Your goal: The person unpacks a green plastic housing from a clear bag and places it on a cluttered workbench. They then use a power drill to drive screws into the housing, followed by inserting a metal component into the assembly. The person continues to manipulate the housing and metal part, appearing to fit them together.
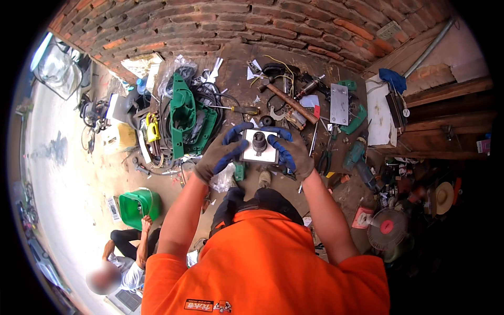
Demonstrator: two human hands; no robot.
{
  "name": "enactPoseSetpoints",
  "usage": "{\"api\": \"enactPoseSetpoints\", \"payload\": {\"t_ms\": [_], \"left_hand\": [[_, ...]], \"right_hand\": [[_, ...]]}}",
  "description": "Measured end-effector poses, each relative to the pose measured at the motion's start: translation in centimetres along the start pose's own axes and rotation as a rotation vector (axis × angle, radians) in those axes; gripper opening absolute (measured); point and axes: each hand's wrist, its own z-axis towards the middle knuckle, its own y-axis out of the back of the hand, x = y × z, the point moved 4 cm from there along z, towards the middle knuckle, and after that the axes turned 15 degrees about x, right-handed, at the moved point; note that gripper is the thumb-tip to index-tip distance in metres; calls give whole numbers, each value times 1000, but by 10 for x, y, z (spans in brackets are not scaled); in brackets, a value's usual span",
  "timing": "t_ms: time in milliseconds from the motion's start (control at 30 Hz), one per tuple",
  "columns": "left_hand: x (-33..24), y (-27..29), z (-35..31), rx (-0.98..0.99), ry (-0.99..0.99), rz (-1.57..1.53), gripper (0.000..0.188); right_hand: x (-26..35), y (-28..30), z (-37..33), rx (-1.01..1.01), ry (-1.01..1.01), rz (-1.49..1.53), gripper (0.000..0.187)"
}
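Observation:
Both my hands wear grey gloves with blue fingers and grip opposite sides of a rectangular block with a pale top and dark edges (269, 156). My left hand (223, 151) curls round its left side, and my right hand (292, 151) closes on the right side. On the pale top stands a dark, stepped cylindrical metal part (259, 142), between my fingers. Just beyond the block lie a black ring (266, 121) and an open-ended wrench (277, 114). A screwdriver (245, 110) with a yellow-and-black handle is beyond my left hand.
Green power-tool housing halves (182, 115) and black cables fill the bench's left. A hammer (291, 102), a grey metal plate (339, 104) and pliers (325, 159) lie right. A brick wall (236, 31) bounds the back. Lower left, another person's hand (147, 222) touches a green bucket (126, 206).

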Motion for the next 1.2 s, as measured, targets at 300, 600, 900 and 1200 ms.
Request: {"api": "enactPoseSetpoints", "payload": {"t_ms": [300,600,900,1200], "left_hand": [[-12,-26,-21,69,-10,237,101],[-8,-29,-29,68,-66,109,97],[-10,-33,-32,138,-58,-231,88],[-7,-29,-40,144,-58,-358,88]], "right_hand": [[33,-26,-8,-14,-205,304,42],[43,-36,-18,251,-131,95,91],[52,-35,-19,107,-280,170,70],[46,-37,-21,70,-443,219,72]]}}
